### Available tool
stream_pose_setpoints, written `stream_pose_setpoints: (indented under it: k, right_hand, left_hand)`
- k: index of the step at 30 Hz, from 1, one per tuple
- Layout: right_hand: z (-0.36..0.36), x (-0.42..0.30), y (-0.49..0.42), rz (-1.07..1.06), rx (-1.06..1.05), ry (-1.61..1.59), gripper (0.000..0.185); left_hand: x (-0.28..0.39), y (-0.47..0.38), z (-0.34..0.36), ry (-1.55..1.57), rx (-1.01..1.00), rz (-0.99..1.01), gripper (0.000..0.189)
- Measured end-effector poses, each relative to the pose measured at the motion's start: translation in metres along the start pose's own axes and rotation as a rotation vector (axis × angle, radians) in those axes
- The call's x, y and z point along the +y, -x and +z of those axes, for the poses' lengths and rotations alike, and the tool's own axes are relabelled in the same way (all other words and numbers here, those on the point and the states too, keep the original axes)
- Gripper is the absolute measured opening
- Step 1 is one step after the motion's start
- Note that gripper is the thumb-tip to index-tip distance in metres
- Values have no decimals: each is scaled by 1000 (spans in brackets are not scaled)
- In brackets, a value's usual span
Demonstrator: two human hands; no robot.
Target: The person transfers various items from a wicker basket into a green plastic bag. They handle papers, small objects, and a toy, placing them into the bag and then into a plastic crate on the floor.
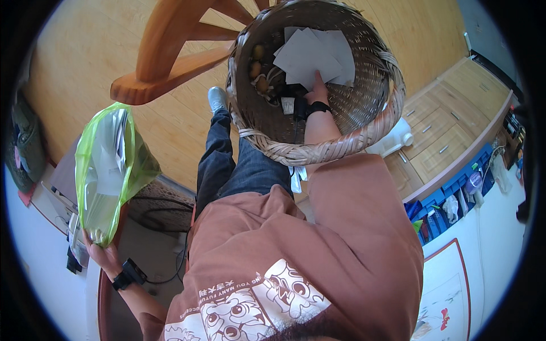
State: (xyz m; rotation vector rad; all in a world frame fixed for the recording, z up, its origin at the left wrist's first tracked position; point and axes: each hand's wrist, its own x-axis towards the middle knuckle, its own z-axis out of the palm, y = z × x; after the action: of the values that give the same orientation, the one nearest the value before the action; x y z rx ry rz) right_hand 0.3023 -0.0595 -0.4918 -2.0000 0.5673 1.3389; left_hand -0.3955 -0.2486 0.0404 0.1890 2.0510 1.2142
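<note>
My right hand [318,91] reaches down inside a deep woven wicker basket [315,155] and grips the near edge of several overlapping white paper sheets [309,57]. Small yellow-brown round things [256,69] lie by the basket's left wall, beside pale strings. Near my wrist, low in the basket, are dark objects and a small white piece [288,105]. Off to the left, my left hand [102,253] holds a translucent green plastic bag [132,170] by its near rim. White papers [108,157] stand inside that bag. Both wrists wear black straps with a small device.
A wooden chair [155,59] stands left of the basket on the wood-plank floor [85,55]. Light wood cabinets [443,123] line the right, with a white plastic jug [399,136] before them. Blue bins [452,187] hold bottles and bags. A dark cable [166,200] runs at lower left.
</note>
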Motion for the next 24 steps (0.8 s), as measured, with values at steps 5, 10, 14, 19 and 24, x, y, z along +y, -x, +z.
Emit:
stream_pose_setpoints:
  k: [5, 10, 14, 19, 24]
  right_hand:
    - [10, -7, -10, -86, -51, -18, 88]
    - [6, -24, 18, -163, -110, 214, 86]
    - [-1, -30, 44, -161, -249, 189, 83]
    - [-14, -20, 53, -475, -319, 512, 86]
    - [-30, -9, 33, -824, -293, 1027, 108]
  left_hand:
    - [-7, -5, 1, 199, -131, -79, 39]
    - [-13, -6, 0, 134, -57, -69, 39]
    - [-16, -5, -3, 67, 16, -36, 39]
    - [-16, -2, 2, 132, 65, -67, 39]
    - [-19, 0, 7, 141, 64, -128, 38]
